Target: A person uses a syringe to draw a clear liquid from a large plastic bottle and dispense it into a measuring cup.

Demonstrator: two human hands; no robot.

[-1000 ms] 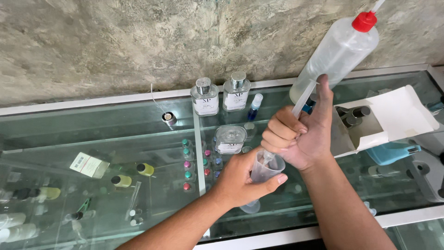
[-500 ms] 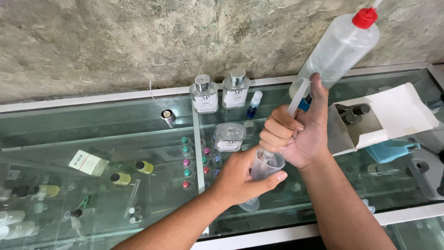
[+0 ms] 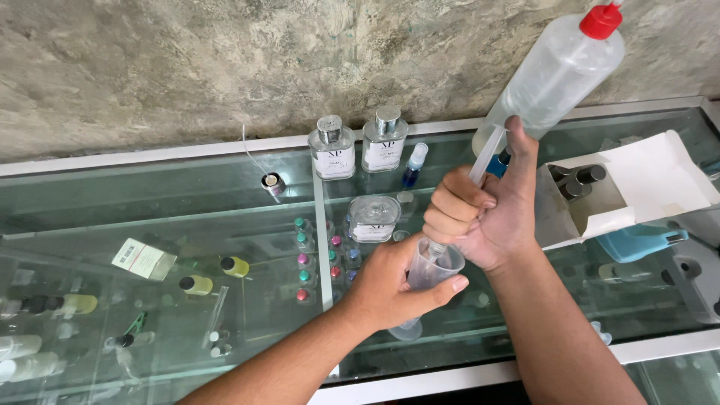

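Note:
My left hand (image 3: 394,289) grips a small clear plastic measuring cup (image 3: 430,267) above the glass counter top (image 3: 187,225). Above the cup, my right hand (image 3: 491,214) is closed around a thin clear syringe (image 3: 480,166). The syringe's tip points down into the cup and my thumb rests on top of its plunger. Just behind my right hand stands a clear squeeze bottle (image 3: 551,71) with a red nozzle cap.
Two square glass perfume bottles (image 3: 332,152) (image 3: 384,144) and a small blue spray vial (image 3: 413,166) stand by the wall. A flat glass bottle (image 3: 373,218) lies nearer. An open white cardboard box (image 3: 630,191) holds dark-capped bottles at right. Small vials sit on shelves under the glass.
My right hand has shifted slightly with the syringe over the cup; the thumb stays on the plunger. My left hand keeps the cup steady.

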